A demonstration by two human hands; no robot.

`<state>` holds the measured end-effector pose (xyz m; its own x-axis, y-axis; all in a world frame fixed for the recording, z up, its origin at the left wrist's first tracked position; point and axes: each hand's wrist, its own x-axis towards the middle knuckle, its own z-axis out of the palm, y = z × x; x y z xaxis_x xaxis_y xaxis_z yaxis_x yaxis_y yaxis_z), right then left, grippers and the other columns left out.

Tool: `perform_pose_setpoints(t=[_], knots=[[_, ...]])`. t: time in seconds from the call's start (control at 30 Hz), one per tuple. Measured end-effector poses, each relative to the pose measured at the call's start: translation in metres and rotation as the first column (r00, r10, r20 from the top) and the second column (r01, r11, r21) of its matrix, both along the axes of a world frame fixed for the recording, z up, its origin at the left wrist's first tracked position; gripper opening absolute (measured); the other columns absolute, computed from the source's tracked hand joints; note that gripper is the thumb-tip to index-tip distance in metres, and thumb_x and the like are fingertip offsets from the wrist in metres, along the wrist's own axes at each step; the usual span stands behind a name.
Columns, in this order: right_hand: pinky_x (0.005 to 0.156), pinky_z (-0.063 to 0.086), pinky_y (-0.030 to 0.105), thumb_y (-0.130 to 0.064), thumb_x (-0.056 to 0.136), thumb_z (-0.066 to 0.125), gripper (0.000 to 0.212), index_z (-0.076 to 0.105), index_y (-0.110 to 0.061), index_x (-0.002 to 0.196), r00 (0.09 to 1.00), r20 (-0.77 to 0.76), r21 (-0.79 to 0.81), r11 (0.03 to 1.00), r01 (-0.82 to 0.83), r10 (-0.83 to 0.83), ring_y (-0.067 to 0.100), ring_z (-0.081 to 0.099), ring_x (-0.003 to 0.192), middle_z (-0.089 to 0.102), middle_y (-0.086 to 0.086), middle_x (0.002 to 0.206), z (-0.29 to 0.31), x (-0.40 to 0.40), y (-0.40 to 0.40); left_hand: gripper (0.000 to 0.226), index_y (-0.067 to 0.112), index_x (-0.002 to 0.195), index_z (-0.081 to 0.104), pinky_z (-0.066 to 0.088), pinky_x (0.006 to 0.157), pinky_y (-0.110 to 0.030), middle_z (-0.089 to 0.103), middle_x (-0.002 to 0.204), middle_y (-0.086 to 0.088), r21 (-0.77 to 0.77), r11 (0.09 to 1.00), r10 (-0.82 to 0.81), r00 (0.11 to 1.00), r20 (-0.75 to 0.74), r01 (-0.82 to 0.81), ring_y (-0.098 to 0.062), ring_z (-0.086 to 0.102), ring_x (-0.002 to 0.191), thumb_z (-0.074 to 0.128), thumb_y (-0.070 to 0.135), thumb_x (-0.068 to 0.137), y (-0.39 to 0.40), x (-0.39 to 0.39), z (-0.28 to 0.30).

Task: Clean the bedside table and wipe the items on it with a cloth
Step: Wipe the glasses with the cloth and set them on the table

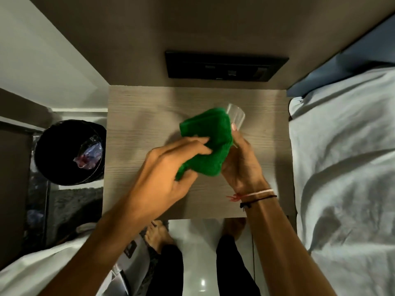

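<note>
You hold a clear drinking glass [235,118] above the middle of the wooden counter [136,133], tilted so one end points far and right. Your right hand [241,161] has a closed grip around the glass's near end, thumb lying along its side. A green cloth [208,142] is bunched against the left side of the glass and covers much of it. Your left hand [171,165] is closed on the cloth, fingers pressing its folds toward the glass. Thread bands [256,194] in pink, red and black circle your right wrist.

The counter top around your hands carries only their shadows. On the wall at the far side sits a dark switch panel [226,66]. To the left of the counter stands a black bin [70,152] with a crumpled clear wrapper [89,154] inside. To the right lies a bed with a pale rumpled sheet [342,167]. Near you, below the counter edge, your bare feet [158,233] stand on a glossy floor [196,242].
</note>
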<state>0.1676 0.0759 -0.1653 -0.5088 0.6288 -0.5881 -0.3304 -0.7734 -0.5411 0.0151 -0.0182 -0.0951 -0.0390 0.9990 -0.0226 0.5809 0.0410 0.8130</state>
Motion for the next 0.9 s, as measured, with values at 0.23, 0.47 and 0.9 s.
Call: perform_pose_setpoints(t=[0.23, 0.47, 0.9], knots=[[0.089, 0.050, 0.037, -0.050, 0.085, 0.066, 0.063, 0.058, -0.009, 0.132, 0.984, -0.166, -0.065, 0.997, 0.046, -0.056, 0.023, 0.063, 0.098, 0.065, 0.011, 0.113, 0.007, -0.026, -0.019, 0.042, 0.007, 0.116, 0.049, 0.045, 0.088, -0.005, 0.058, 0.127, -0.011, 0.098, 0.974, 0.212, 0.974, -0.082, -0.204, -0.016, 0.059, 0.116, 0.058, -0.009, 0.078, 0.036, -0.005, 0.005], [0.100, 0.049, 0.042, -0.049, 0.103, 0.026, 0.056, 0.061, -0.011, 0.127, 0.960, -0.165, -0.175, 0.965, 0.196, -0.225, 0.032, 0.061, 0.114, 0.067, 0.014, 0.115, 0.002, -0.028, -0.009, 0.091, 0.024, 0.154, 0.028, 0.037, 0.117, -0.050, 0.030, 0.159, 0.006, -0.045, 0.998, -0.046, 0.994, -0.103, 0.042, -0.022, 0.023, 0.152, 0.051, -0.014, 0.074, 0.004, 0.016, 0.006], [0.112, 0.037, 0.047, -0.047, 0.095, 0.054, 0.062, 0.049, -0.011, 0.145, 0.972, -0.210, -0.036, 0.994, 0.099, -0.105, 0.033, 0.048, 0.133, 0.052, 0.017, 0.143, 0.014, -0.053, -0.021, 0.080, 0.024, 0.146, 0.043, 0.019, 0.122, -0.023, 0.030, 0.161, 0.003, -0.091, 0.987, 0.126, 0.987, -0.098, -0.135, -0.019, 0.019, 0.153, 0.053, -0.018, 0.079, 0.025, -0.010, 0.026]])
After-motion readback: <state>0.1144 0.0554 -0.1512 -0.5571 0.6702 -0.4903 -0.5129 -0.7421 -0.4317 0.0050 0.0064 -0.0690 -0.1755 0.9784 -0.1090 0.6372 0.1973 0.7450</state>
